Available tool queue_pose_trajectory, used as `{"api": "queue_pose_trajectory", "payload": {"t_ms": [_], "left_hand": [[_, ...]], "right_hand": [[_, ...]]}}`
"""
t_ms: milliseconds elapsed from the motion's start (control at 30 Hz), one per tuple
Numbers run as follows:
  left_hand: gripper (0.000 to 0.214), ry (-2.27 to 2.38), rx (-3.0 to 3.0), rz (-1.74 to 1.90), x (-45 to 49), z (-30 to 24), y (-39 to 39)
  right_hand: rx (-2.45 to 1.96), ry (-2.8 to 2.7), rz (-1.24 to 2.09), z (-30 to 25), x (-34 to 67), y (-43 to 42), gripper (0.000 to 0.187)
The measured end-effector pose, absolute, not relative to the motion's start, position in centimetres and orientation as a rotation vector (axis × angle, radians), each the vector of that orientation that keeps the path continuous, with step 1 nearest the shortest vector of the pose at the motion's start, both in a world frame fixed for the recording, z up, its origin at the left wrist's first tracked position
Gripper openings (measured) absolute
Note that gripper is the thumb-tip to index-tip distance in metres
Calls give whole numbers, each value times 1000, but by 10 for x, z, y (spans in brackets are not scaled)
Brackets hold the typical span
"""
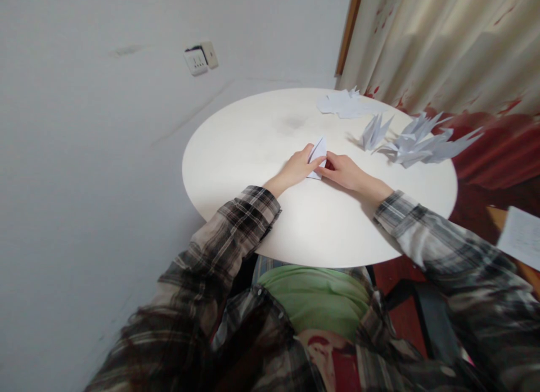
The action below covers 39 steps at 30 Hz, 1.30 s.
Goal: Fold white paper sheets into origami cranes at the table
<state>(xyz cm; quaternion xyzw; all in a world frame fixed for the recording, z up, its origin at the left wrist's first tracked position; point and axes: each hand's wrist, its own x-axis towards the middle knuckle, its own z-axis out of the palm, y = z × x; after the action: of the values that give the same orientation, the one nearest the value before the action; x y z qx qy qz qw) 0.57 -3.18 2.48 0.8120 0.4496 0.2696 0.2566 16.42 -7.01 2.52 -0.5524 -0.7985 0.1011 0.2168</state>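
A small folded piece of white paper (318,152) lies on the round white table (253,150), its pointed end aimed away from me. My left hand (297,167) pinches its left edge with fingers closed on it. My right hand (343,170) presses on the lower right side of the same paper, fingers curled together. Both wrists rest on the tabletop, and plaid sleeves cover my forearms.
Several finished folded paper cranes (415,142) stand at the table's right side. A small pile of flat white paper (343,104) lies at the far edge. A curtain (442,49) hangs behind, a wall socket (200,58) is on the left wall, and a written sheet (521,234) sits at right.
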Motion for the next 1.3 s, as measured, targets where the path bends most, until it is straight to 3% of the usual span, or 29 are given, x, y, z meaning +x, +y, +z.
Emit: {"api": "queue_pose_trajectory", "payload": {"t_ms": [1300], "left_hand": [[30,1209,2215,743,6,22,-30]], "right_hand": [[-1522,-2202,283,23,164,-69,22]]}}
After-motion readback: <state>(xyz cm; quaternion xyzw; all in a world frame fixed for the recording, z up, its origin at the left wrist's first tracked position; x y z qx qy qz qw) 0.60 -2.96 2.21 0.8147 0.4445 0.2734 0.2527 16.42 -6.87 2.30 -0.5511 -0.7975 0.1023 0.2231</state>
